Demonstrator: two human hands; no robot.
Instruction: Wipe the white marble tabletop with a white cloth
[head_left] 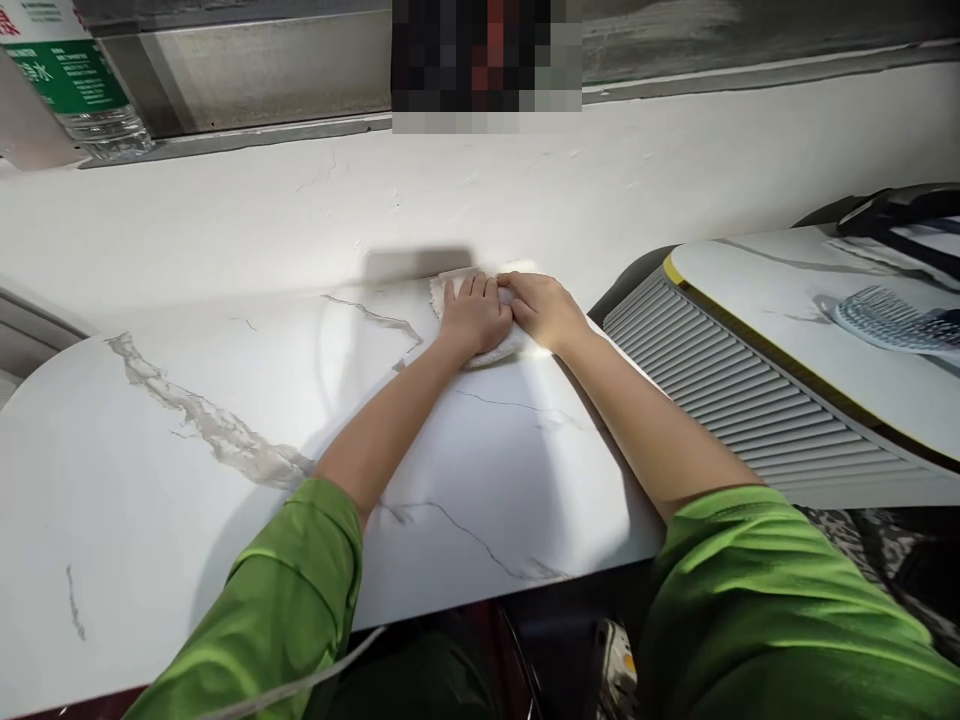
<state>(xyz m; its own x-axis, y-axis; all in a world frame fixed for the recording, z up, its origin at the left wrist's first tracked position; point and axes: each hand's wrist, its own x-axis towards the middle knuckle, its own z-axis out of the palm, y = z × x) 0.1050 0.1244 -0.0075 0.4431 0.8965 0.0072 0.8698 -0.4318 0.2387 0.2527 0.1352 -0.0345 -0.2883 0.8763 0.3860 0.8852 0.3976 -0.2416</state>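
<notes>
Both my arms, in green sleeves, reach across a white marble-patterned tabletop [225, 400] to its far edge by the wall. My left hand [472, 315] lies flat with fingers together on a white cloth [504, 347], pressing it onto the table. My right hand [541, 305] rests beside it, fingers curled over the cloth's right part and touching my left hand. Most of the cloth is hidden under the two hands.
A water bottle with a green label [82, 90] stands on the ledge at the top left. To the right is a second marble-topped unit with ribbed sides [735, 380]; a comb [885, 320] and a dark object [900, 215] lie on it.
</notes>
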